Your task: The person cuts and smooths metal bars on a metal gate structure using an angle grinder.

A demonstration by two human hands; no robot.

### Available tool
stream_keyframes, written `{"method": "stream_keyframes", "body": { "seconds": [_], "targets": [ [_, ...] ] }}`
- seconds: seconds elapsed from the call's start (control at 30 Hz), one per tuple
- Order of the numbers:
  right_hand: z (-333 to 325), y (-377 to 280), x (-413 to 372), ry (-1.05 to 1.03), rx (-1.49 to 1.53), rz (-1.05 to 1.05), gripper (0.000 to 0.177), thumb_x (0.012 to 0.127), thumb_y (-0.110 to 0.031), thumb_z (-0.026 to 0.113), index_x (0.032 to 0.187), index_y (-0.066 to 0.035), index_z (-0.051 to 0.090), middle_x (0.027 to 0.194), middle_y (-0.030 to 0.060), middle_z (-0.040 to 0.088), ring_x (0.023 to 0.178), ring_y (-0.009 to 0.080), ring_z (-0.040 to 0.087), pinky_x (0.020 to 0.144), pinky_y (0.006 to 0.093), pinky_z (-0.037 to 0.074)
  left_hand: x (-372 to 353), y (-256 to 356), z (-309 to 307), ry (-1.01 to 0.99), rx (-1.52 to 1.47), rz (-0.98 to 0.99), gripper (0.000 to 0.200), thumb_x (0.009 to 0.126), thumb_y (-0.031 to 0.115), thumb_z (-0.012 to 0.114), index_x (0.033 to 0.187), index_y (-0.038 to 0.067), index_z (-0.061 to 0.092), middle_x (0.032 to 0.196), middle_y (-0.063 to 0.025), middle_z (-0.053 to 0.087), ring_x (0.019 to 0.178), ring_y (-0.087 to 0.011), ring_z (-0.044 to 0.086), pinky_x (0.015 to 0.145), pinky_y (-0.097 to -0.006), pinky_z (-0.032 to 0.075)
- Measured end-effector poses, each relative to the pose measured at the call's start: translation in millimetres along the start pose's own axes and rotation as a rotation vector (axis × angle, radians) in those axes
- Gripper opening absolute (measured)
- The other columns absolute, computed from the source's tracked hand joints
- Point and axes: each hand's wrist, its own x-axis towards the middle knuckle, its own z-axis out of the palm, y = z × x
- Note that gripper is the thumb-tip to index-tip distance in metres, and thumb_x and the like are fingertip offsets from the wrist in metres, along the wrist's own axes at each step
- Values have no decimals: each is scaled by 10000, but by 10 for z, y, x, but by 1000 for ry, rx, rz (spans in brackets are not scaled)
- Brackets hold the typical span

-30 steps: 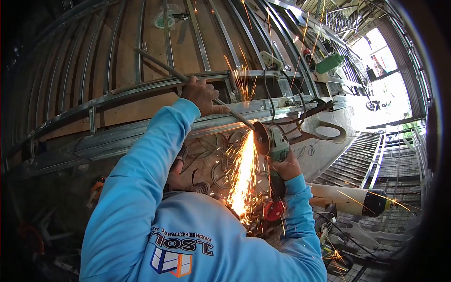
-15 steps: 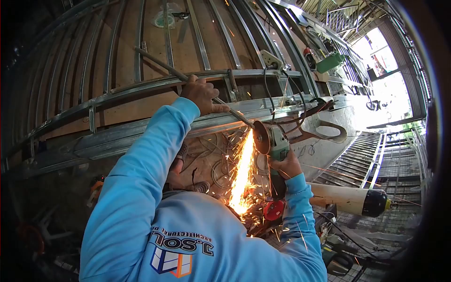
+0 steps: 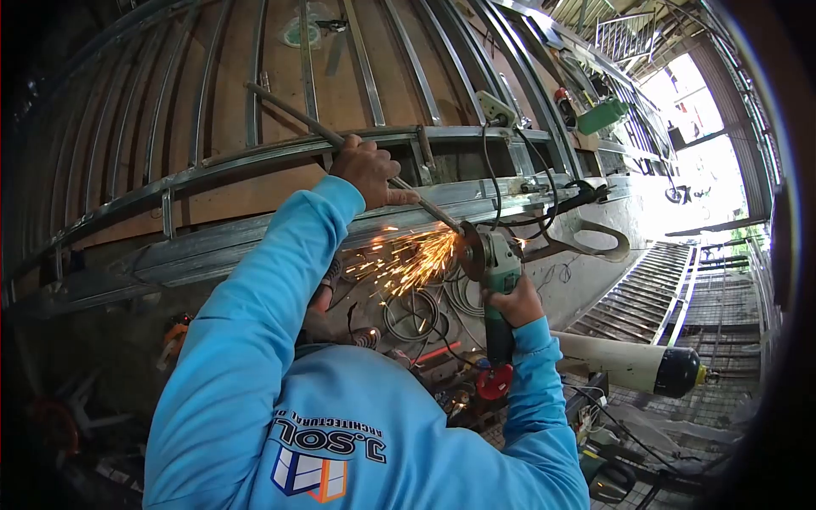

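My left hand (image 3: 369,172) is closed around a thin metal rod (image 3: 293,113), thumb stretched along it. The rod slants from the upper left down to the grinder, resting over the metal frame. My right hand (image 3: 517,302) grips a green angle grinder (image 3: 503,270) by its body. Its disc (image 3: 472,251) meets the rod's lower right end, and orange sparks (image 3: 416,259) spray off to the left. How deep the disc sits in the rod cannot be made out. Both my arms are in light blue sleeves (image 3: 268,276).
A long barred metal frame (image 3: 280,149) runs behind my hands. On it lie a socket box (image 3: 495,109) with black cables and a green bottle (image 3: 602,116). Coiled cable (image 3: 412,314) lies on the floor. A gas cylinder (image 3: 625,364) stretches right of my right arm.
The sparks have shrunk from a bright downward stream to a smaller spray toward the left. The grinder has turned a little, more upright now. Both hands keep their hold.
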Motion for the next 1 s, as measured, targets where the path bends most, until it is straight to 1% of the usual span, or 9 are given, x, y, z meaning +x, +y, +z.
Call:
{"method": "stream_keyframes", "body": {
  "seconds": [0.1,0.4,0.5,0.7,0.77,0.83,0.9,0.93,1.0],
  "targets": [
    [-45,-205,-24,40,-68,-48,734,668,-236,805,1294,22,520,1101,171,696,1010,284,678,909,370,513,20,47,-126,-146,21,-32,783,795,845,479,945,134,770,948,-87,702,1045,-269,603,969,-471,372],
    [16,274,-321,47,-81,-18,840,665,-317,783,1359,42,473,1145,251,667,1080,376,651,946,415,497,21,15,84,127,115,66,731,755,835,536,747,128,723,750,-65,649,850,-265,614,859,-454,395],
    [105,357,-604,144,-19,46,798,670,-270,775,1345,38,481,1142,245,666,1076,365,652,958,396,490,1,72,-21,50,107,36,638,779,755,600,781,124,693,852,-75,647,908,-284,590,874,-477,381],
    [18,286,-1033,466,7,-11,771,677,-255,822,1329,6,503,1179,212,650,1097,352,636,970,402,478,9,-39,222,378,-54,193,462,752,594,692,879,150,716,884,-63,662,915,-289,608,873,-497,394],
    [-138,51,-1093,446,135,57,769,714,-318,823,1351,-30,503,1147,168,670,1051,292,651,952,395,490,0,52,126,478,-25,254,374,787,489,704,928,145,666,899,-71,646,899,-307,594,863,-499,399],
    [-248,-253,-1111,550,428,-107,691,734,-302,831,1317,-59,551,1128,131,677,1010,208,647,916,359,514,-47,412,-90,627,-43,325,311,832,396,693,953,115,633,920,-98,631,884,-331,581,849,-489,405],
    [-343,-514,-1085,558,489,-90,599,721,-320,850,1217,-67,631,1059,105,689,941,166,645,869,347,531,-180,891,-162,462,-328,413,319,872,370,678,1005,84,638,978,-108,642,902,-334,584,872,-478,413],
    [-236,-526,-1027,730,556,-117,517,728,-352,842,1114,-49,680,1011,110,697,890,189,658,839,358,538,-278,1203,-230,292,-511,506,341,896,371,672,1046,66,649,1012,-106,651,919,-321,592,901,-471,419],
    [-215,-533,-927,595,617,-62,678,765,-507,770,1220,-23,630,1129,182,664,1008,257,636,902,407,493,-486,1749,-271,-302,-1186,329,481,926,408,669,1211,24,617,1126,-104,648,999,-260,600,956,-416,436]
  ]
}}
